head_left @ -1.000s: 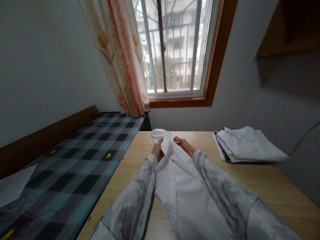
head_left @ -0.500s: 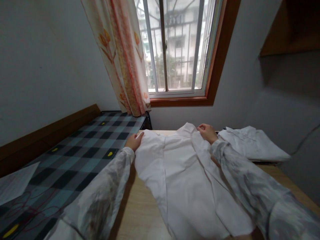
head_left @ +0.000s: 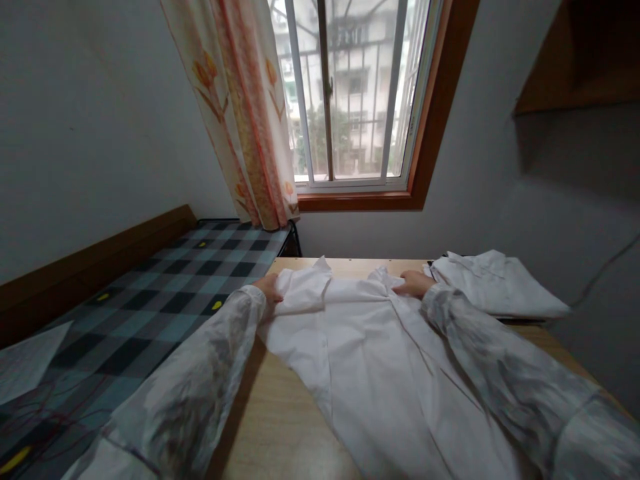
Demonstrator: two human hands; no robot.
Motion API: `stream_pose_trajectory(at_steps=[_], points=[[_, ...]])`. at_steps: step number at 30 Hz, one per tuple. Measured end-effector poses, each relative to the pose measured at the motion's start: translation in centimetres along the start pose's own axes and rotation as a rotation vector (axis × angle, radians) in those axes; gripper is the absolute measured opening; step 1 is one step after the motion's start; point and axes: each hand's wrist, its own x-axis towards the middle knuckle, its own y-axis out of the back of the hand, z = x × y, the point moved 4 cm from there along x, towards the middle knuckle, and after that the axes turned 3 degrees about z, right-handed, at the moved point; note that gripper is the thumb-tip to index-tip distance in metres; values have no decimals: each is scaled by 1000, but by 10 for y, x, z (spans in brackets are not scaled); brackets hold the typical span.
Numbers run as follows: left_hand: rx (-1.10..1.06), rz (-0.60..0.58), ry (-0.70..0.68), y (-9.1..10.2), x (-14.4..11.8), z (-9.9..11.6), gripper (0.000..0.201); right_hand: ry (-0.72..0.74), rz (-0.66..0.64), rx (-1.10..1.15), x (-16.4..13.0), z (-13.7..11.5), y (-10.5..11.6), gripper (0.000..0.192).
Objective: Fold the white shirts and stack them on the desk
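Sleeves hide both wrists while the left hand (head_left: 270,291) and right hand (head_left: 414,283), now lower, pinch the white shirt (head_left: 370,347), which lies flatter on the table (head_left: 280,427).

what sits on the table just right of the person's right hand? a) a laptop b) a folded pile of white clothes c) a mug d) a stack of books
b: a folded pile of white clothes lies on the table beside the right hand.
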Motion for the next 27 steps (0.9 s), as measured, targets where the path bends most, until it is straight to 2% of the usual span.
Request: stream_pose_trajectory(at_steps=[2,4,6,7,8,10,12,13,15,17,19,21,23,25,27], points=[[102,-19,28,6,7,3,29,40,46,45,-2,-13,8,23],[149,0,21,15,16,12,19,81,256,144,-3,-31,25,21],[153,126,-26,24,26,28,20,123,542,310,-4,-50,43,29],[133,218,-54,28,30,36,26,142,649,400,-3,-58,49,34],[98,307,-77,29,34,44,34,165,698,484,-1,-67,52,42],[26,393,-101,23,37,55,55,229,645,624,8,-80,48,63],[14,371,-130,7,34,60,73,280,475,686,16,-86,32,82],[36,348,-161,-2,28,60,77,275,382,678,19,-84,22,85],[88,274,-212,-19,7,56,74,214,217,573,18,-75,-2,81],[126,206,-257,-34,-24,48,69,178,120,383,11,-62,-21,74],[121,149,-316,-46,-60,41,66,193,127,173,-1,-51,-30,69],[71,56,-404,-58,-93,38,70,164,201,12,-13,-45,-30,66],[39,-62,-509,-70,-115,39,75,92,223,-37,-21,-44,-27,55],[70,-117,-573,-80,-123,42,57,72,171,11,-24,-53,-27,38],[140,-123,-586,-85,-118,44,31,128,95,88,-26,-71,-33,31]])
